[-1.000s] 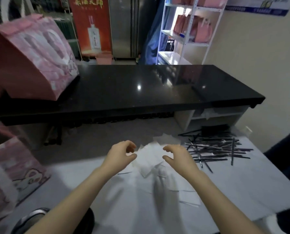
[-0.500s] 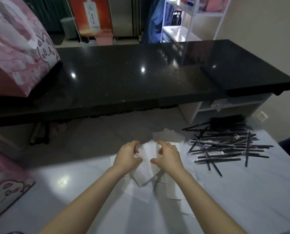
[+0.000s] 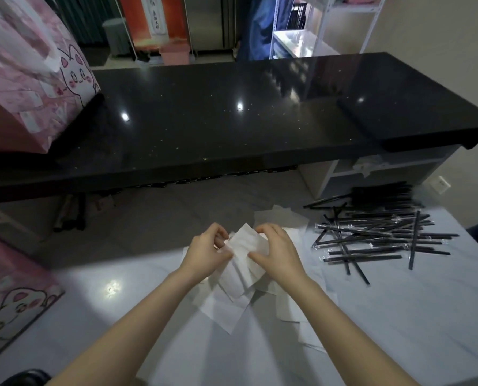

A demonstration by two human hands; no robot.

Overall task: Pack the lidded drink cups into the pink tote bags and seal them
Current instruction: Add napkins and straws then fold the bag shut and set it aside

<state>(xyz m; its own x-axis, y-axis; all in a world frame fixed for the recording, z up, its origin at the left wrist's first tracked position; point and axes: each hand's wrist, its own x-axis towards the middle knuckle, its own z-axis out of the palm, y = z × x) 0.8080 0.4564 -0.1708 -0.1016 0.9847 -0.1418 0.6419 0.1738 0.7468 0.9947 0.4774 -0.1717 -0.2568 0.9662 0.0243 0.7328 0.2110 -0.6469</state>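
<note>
Pinching one napkin (image 3: 244, 242) are left hand (image 3: 204, 256), right hand (image 3: 278, 256) fingers; tote bag (image 3: 29, 87) contents unseen.

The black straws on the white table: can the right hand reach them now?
Probably yes: the black straws lie uncovered, right of the right hand, nothing between; it must first drop the white napkin it pinches.

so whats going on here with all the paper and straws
A person at the white table pinches one white paper sheet between left hand and right hand, over a loose pile of similar sheets. Wrapped black straws lie scattered to the right. One pink tote bag stands on the black counter; a second tote bag lies at the table's left edge. No drink cups are in view.
</note>
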